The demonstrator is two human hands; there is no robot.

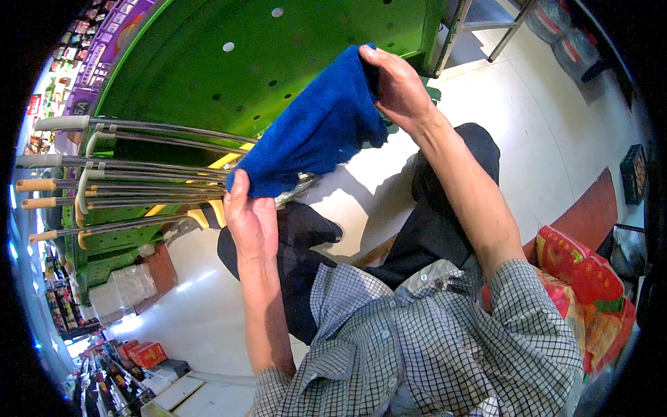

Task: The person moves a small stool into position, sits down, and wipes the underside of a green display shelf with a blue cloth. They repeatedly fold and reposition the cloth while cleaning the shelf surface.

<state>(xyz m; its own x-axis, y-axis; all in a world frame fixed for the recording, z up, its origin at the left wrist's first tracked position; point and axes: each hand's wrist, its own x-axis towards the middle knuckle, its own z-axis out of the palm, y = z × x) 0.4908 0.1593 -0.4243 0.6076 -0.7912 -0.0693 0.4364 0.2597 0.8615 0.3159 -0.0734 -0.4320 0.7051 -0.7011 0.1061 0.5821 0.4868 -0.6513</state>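
Note:
A blue cloth (312,120) is stretched between my two hands above my knees, its lower edge hanging loose. My left hand (250,219) grips the near left end, thumb on top. My right hand (398,86) holds the upper right end, with the thumb at the corner and the other fingers hidden behind the fabric. Beyond the cloth stands a green perforated panel (177,78). Several metal poles with grey or tan hooked ends (156,164) jut out to the left, passing behind the cloth and my left hand.
A metal-legged stand (487,23) is at the top right, near wrapped bundles (573,52). Red patterned fabric (583,271) lies by my right side. Plastic-wrapped packs (125,286) and red boxes (147,354) are at the lower left. A black crate (633,174) sits far right.

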